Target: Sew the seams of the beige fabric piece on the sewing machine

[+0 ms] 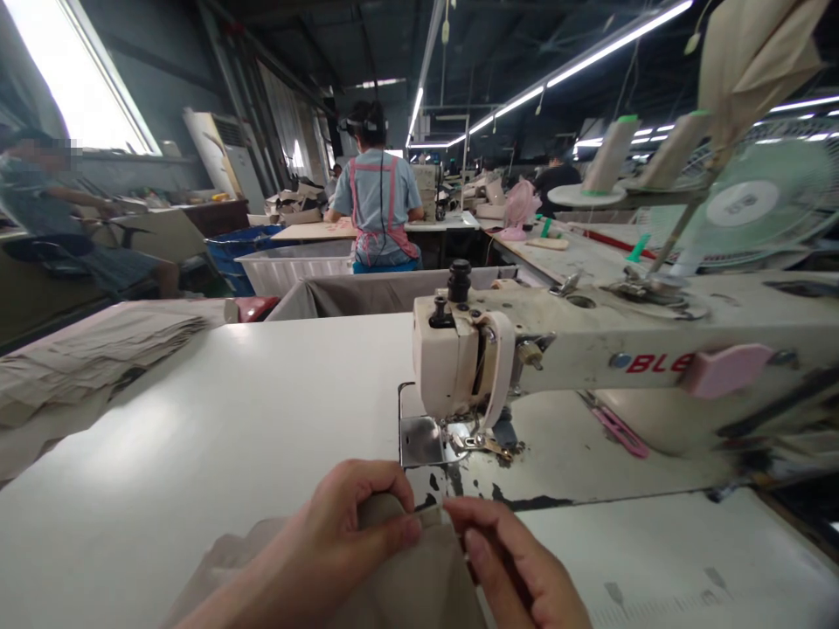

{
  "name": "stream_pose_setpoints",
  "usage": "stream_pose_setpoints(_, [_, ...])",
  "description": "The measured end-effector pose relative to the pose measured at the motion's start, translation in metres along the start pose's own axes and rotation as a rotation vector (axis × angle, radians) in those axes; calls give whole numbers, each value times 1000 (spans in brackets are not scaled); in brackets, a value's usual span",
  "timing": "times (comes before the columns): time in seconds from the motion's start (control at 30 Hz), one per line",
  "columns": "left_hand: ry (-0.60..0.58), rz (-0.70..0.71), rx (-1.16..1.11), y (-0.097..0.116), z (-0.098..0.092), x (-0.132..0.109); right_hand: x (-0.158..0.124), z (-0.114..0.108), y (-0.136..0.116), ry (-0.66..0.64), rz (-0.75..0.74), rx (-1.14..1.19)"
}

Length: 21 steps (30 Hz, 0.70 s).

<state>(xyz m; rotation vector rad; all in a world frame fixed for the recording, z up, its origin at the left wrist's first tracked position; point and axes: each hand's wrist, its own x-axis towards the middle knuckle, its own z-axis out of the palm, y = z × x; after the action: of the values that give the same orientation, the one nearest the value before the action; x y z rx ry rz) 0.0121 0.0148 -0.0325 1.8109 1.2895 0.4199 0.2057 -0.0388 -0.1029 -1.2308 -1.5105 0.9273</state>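
both hands at the near edge of the white surface (229,419), pinching a piece of beige fabric (419,577) btwn them. left hand (341,533) is curled shut, thumb + fingers clamped on the fabric's top edge; right hand (517,568) also closed on it, thumb + forefinger nipping the same edge just beside the left. fingertips of the 2 hands nearly touch. fabric lies flat on the surface under the hands, its top edge just short of the metal needle plate (423,441) of the sewing machine (590,349). presser foot (478,441) sits over the plate, a bit beyond the fabric, not on it. machine body runs off to the right, red lettering on its side, a pink clip (724,369) on the arm. pink tool (616,428) lies on the machine bed, well apart from the hands. thread cones (613,153) + a green fan (753,205) at upper right. stack of beige cut pieces (85,349) at far left of the surface. beyond: a grey bin (367,293), and a person in blue top w/ pink apron straps (377,196) standing back-turned at another surface; another person (39,201) seated far left.
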Motion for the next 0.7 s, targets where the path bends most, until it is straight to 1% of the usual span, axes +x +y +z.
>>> stream_pose_setpoints(0.07, [-53,27,-66,-6,-1,12,6,-12,10,57,-417,-323])
stream_pose_setpoints(0.1, [-80,38,-78,-9,0,20,12,-19,14,47,-614,-464])
stream_pose_setpoints(0.13, [-97,45,-69,-13,1,28,18,-25,18,2,-765,-559])
stream_pose_setpoints(0.17, [-100,52,-38,-16,4,37,25,-29,20,-61,-861,-617])
stream_pose_setpoints(0.2, [-84,57,7,-20,8,47,32,-33,21,-135,-907,-641])
stream_pose_setpoints(0.23, [-53,56,62,-23,12,57,40,-35,22,-201,-913,-649])
stream_pose_setpoints(0.3, [21,38,153,-28,21,76,54,-37,24,-290,-860,-659])
stream_pose_setpoints(0.37, [70,24,203,-31,28,91,65,-37,25,-321,-810,-666])
stream_pose_setpoints(0.43, [92,26,229,-31,30,102,72,-38,27,-328,-784,-666])
stream_pose_setpoints(0.5, [93,47,238,-28,28,108,75,-38,29,-323,-770,-662])
stream_pose_setpoints(0.7, [86,132,241,-16,16,116,75,-37,35,-221,-742,-699])
